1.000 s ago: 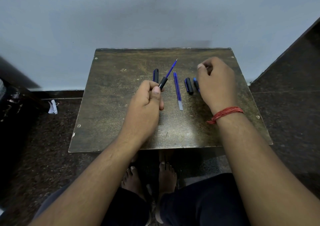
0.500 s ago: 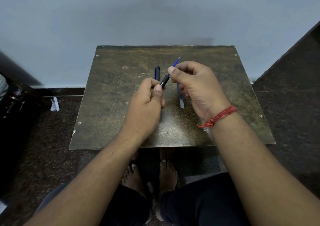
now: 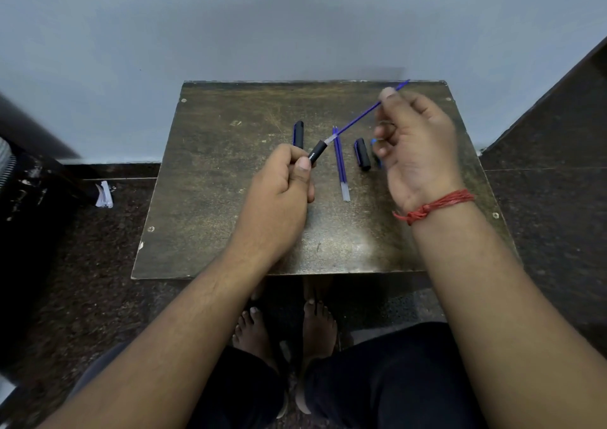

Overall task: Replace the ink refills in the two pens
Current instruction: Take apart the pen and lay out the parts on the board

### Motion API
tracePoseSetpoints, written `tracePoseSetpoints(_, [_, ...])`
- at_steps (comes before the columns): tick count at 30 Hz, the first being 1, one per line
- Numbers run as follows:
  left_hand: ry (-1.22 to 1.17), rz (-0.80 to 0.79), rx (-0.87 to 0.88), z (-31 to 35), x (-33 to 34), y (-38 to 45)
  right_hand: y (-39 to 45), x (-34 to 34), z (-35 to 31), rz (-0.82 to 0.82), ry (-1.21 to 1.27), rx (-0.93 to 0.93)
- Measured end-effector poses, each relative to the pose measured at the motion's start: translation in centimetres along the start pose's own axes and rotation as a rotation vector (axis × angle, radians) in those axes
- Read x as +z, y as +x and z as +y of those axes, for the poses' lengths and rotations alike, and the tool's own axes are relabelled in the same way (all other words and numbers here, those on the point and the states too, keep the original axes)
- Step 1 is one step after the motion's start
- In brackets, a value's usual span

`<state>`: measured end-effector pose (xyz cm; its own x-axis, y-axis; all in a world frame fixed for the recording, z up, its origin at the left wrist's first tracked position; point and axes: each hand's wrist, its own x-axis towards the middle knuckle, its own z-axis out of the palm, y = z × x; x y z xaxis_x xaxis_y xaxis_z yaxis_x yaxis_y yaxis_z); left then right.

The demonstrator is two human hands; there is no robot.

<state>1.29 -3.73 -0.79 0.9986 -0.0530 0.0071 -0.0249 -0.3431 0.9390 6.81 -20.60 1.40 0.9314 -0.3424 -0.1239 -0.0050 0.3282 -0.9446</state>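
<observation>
Since half a second ago, our right hand [image 3: 417, 152] has been travelling away from the barrel toward the far right corner of the desk [image 3: 203, 198], drawing the blue refill [image 3: 358, 119] almost wholly out. We are pinching this refill between thumb and forefinger near its far tip, and its pale near end is sitting just at the mouth of the black pen barrel [image 3: 317, 154]. Our left hand [image 3: 279, 192] is gripping that barrel, fingers curled round its lower part, with only the open end showing beyond the thumb. We are wearing a red thread band [image 3: 437, 205] on the right wrist.

On the desk, a second refill [image 3: 341, 162] is lying lengthwise between our hands, its clear end pointing toward us. A black cap with a blue clip [image 3: 298, 133] is lying just beyond the left hand, partly hidden by it. Another black pen part [image 3: 362, 154] is lying to the right of the loose refill, and beside it a small blue piece [image 3: 374, 142] is peeking out from behind our right fingers; we cannot tell what it is.

Below the desk edge our bare feet [image 3: 289, 326] are resting on the dark floor, and a scrap of white paper [image 3: 104, 194] is lying on the floor to the left
</observation>
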Motion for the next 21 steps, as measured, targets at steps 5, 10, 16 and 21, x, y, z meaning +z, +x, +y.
tracePoseSetpoints(5, [0.009, 0.014, 0.006, 0.2, -0.2, 0.0, 1.2, -1.8, -0.4, 0.187, 0.08, -0.036])
tracePoseSetpoints(10, [-0.003, 0.018, -0.008, -0.1, -0.1, 0.1, 2.3, -3.3, -0.4, 0.265, -0.276, -0.137])
tracePoseSetpoints(16, [0.01, 0.016, -0.009, 0.0, 0.0, 0.0, 2.4, -4.7, 0.2, 0.212, -0.99, -0.238])
tracePoseSetpoints(21, [0.008, 0.018, -0.002, -0.1, 0.0, 0.0, 2.4, -4.6, 1.2, 0.168, -1.283, -0.245])
